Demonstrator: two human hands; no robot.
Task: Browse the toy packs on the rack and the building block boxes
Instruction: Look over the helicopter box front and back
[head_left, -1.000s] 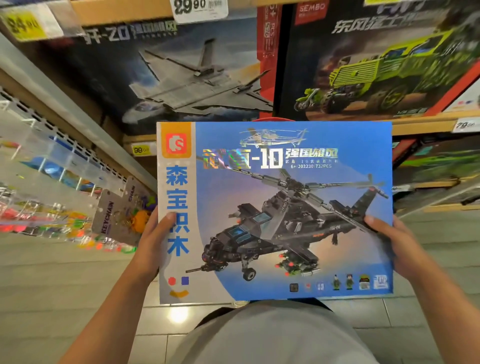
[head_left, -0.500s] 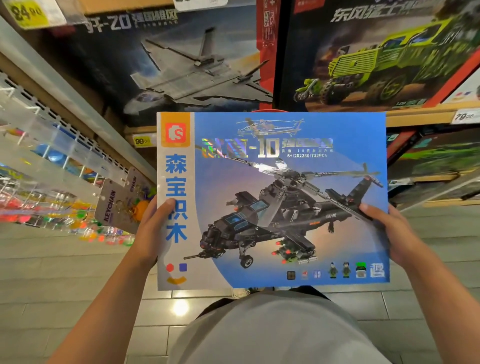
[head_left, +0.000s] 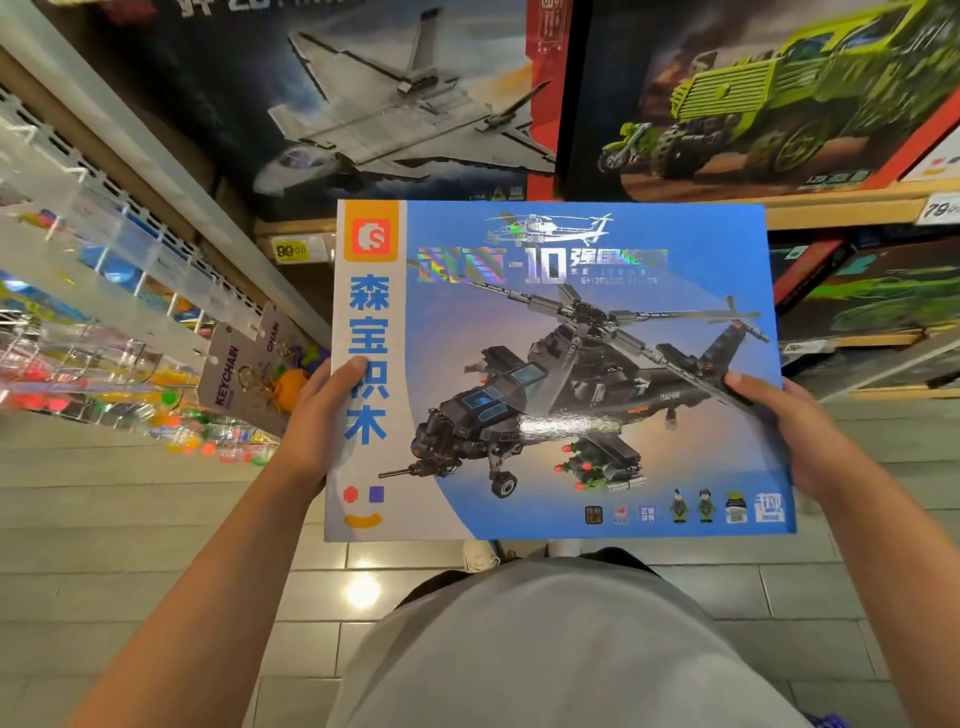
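Observation:
A large blue building block box (head_left: 561, 332) with a black helicopter printed on it is held flat in front of my chest. My left hand (head_left: 317, 421) grips its left edge, thumb on the front over the blue lettering. My right hand (head_left: 784, 431) grips the right edge, thumb on the front by the helicopter's tail. Behind it on the shelf stand a jet fighter box (head_left: 374, 104) and a green truck box (head_left: 779, 93). A rack of toy packs (head_left: 104, 332) hangs at the left, with keychain cards (head_left: 244, 374) at its near end.
A wooden shelf edge (head_left: 841, 208) carries price tags, one yellow (head_left: 291, 252). Further dark boxes (head_left: 872, 301) sit on lower shelves at the right. Grey floor tiles (head_left: 130, 519) lie below, and my grey shirt (head_left: 561, 649) fills the bottom middle.
The helicopter box has shifted slightly upward in the view and the shelf boxes have slid up with it. Both hands keep the same grip on its edges.

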